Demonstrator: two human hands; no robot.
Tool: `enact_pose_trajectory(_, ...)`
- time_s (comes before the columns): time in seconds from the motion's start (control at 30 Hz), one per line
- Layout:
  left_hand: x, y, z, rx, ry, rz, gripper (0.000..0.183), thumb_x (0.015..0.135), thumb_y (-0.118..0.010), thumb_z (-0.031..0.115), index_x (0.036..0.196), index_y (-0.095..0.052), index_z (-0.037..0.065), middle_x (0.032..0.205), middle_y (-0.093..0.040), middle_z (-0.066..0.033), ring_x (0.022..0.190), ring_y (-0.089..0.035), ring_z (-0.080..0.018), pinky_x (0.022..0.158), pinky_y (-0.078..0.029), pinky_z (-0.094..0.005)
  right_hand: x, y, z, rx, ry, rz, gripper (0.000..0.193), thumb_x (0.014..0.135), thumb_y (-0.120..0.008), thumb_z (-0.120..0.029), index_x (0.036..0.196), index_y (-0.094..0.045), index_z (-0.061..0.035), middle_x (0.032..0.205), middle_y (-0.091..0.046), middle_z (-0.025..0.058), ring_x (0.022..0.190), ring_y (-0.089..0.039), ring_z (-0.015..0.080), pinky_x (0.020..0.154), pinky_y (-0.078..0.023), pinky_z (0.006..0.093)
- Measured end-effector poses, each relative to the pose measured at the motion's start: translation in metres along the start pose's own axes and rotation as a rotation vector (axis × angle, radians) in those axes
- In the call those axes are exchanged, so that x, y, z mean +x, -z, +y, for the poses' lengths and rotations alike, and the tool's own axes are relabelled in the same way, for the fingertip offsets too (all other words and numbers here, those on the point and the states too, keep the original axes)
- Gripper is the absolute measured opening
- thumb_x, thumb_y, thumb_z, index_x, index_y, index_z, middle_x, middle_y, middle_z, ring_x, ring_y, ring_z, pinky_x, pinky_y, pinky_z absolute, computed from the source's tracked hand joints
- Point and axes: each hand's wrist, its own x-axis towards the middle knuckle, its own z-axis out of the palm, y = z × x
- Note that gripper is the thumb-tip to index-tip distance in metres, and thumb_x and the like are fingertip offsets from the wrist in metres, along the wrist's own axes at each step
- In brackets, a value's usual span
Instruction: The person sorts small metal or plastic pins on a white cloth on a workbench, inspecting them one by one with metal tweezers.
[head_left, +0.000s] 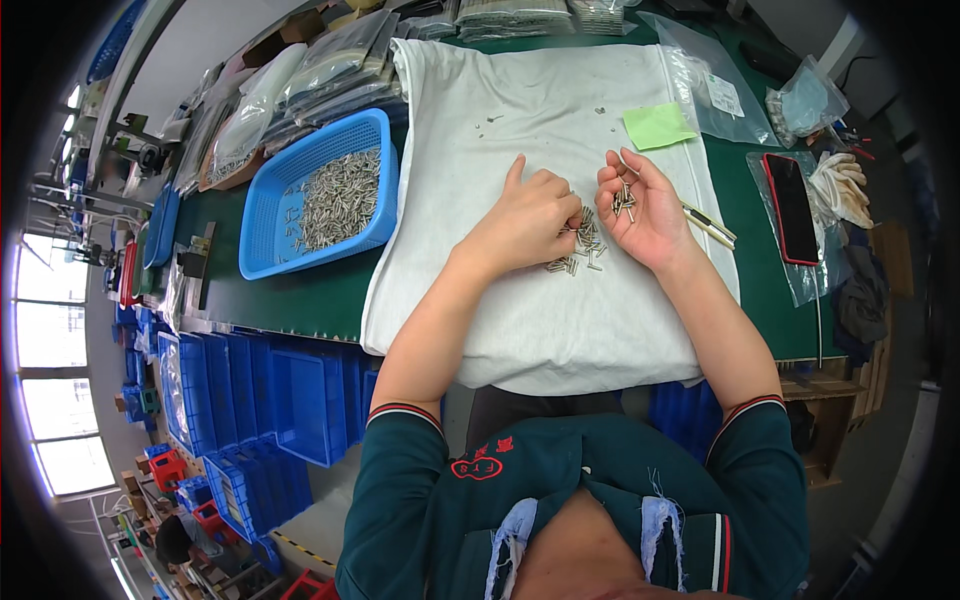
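Note:
A small heap of short metal pins (577,250) lies on a white cloth (560,130) spread over the green table. My left hand (530,208) rests knuckles-up on the cloth, its fingertips pinching pins at the heap's edge. My right hand (640,205) is turned palm-up just right of the heap, cupping several pins (624,200) in its fingers. A blue plastic basket (262,200) at the left holds many more of the same pins.
A green sticky note (658,125) lies on the cloth's far right. A phone with a red case (792,207) sits in a clear bag at the right, beside white gloves (842,187). Bagged parts (300,80) line the far edge. Blue crates (270,400) stack below left.

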Motion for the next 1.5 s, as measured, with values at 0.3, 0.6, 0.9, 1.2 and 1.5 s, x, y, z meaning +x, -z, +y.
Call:
enact_pose_trajectory(0.3,0.005,0.012,-0.009,-0.144,0.054,0.209,0.007,0.070,-0.061,0.014,0.073,-0.058,0.009,0.074,-0.054,-0.0030,0.083,-0.054,-0.0211,0.101,-0.024,-0.0548,-0.002,-0.001,0.002,-0.122,-0.026,-0.002,0.017,0.086,-0.057,-0.019,0.094,-0.055,-0.0038,0.078,-0.053,0.0002,0.064,-0.051,0.0051,0.059,-0.050,0.0202)
enact_pose_trajectory(0.6,0.009,0.009,-0.011,-0.240,-0.001,0.445,0.010,0.074,-0.063,0.014,0.080,-0.056,0.009,0.077,-0.055,-0.0011,0.083,-0.055,-0.0197,0.102,-0.024,-0.0500,-0.010,-0.009,0.009,-0.393,-0.106,-0.058,0.020,0.087,-0.058,-0.024,0.094,-0.058,-0.0056,0.075,-0.054,-0.0040,0.064,-0.051,0.0016,0.055,-0.049,0.0182)
enact_pose_trajectory(0.9,0.010,0.008,-0.011,-0.334,0.059,0.422,0.009,0.080,-0.061,0.009,0.088,-0.060,0.006,0.083,-0.061,-0.0027,0.082,-0.058,-0.0168,0.090,-0.039,-0.0337,-0.007,-0.006,0.008,-0.336,-0.074,-0.054,0.021,0.088,-0.056,-0.025,0.096,-0.058,-0.0056,0.076,-0.054,-0.0044,0.062,-0.051,0.0004,0.053,-0.047,0.0159)
enact_pose_trajectory(1.2,0.011,0.002,-0.015,-1.173,0.230,0.335,0.012,0.083,-0.060,0.011,0.090,-0.061,0.001,0.089,-0.062,-0.0011,0.086,-0.055,-0.0091,0.080,-0.042,-0.0237,-0.008,-0.007,0.006,-0.266,-0.091,-0.118,0.020,0.089,-0.055,-0.022,0.098,-0.058,-0.0043,0.077,-0.055,-0.0043,0.062,-0.052,0.0005,0.053,-0.046,0.0158)
enact_pose_trajectory(1.5,0.010,0.007,-0.013,-0.829,0.146,0.330,0.011,0.084,-0.059,0.010,0.091,-0.063,0.002,0.093,-0.062,-0.0020,0.089,-0.056,-0.0099,0.080,-0.043,-0.0244,-0.009,-0.010,0.009,-0.198,-0.065,-0.049,0.024,0.091,-0.051,-0.020,0.102,-0.055,0.0007,0.085,-0.059,0.0048,0.075,-0.059,0.0100,0.070,-0.054,0.0268)
